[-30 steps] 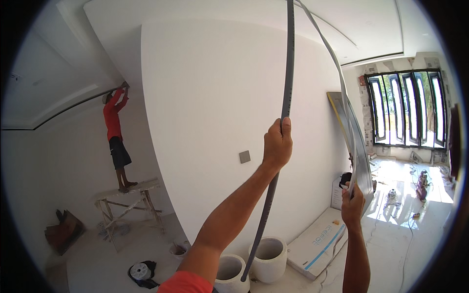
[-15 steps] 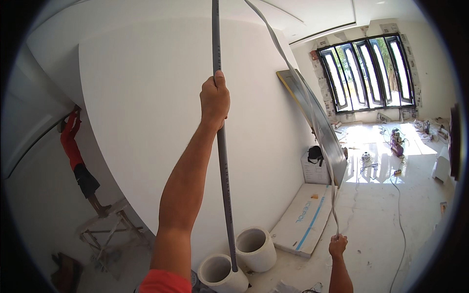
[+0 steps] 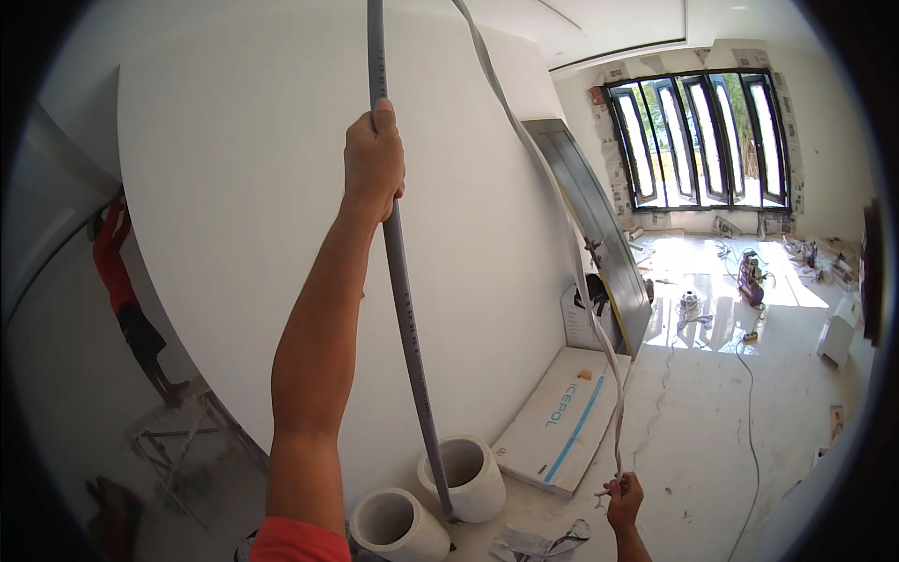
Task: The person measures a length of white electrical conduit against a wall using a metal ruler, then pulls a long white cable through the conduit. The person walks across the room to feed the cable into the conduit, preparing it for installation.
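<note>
My left hand (image 3: 375, 159) is raised in front of the white wall, its fingers wrapped around a long grey pipe (image 3: 409, 323). The pipe slants across the wall; its upper end runs out of view. Its lower end overlaps the farther of two round pale planters (image 3: 489, 495), close to the nearer planter (image 3: 429, 539). Whether it touches either one I cannot tell. Low on the right, my right hand (image 3: 626, 501) is closed on the lower part of a twisted, flat grey cable (image 3: 573, 225). That cable climbs in a long curve and leaves view at the top.
A flat white carton (image 3: 562, 421) lies by the wall, below a grey door panel (image 3: 590, 206) leaning there. Another person (image 3: 122, 262) reaches up from a trestle (image 3: 178, 431) at far left. A purple machine (image 3: 751, 278) and a cord (image 3: 753, 412) are on the floor.
The pipe's lower end has shifted from the nearer planter to the farther one, and its top leans further left. My right hand is lower. The whole view has shifted slightly.
</note>
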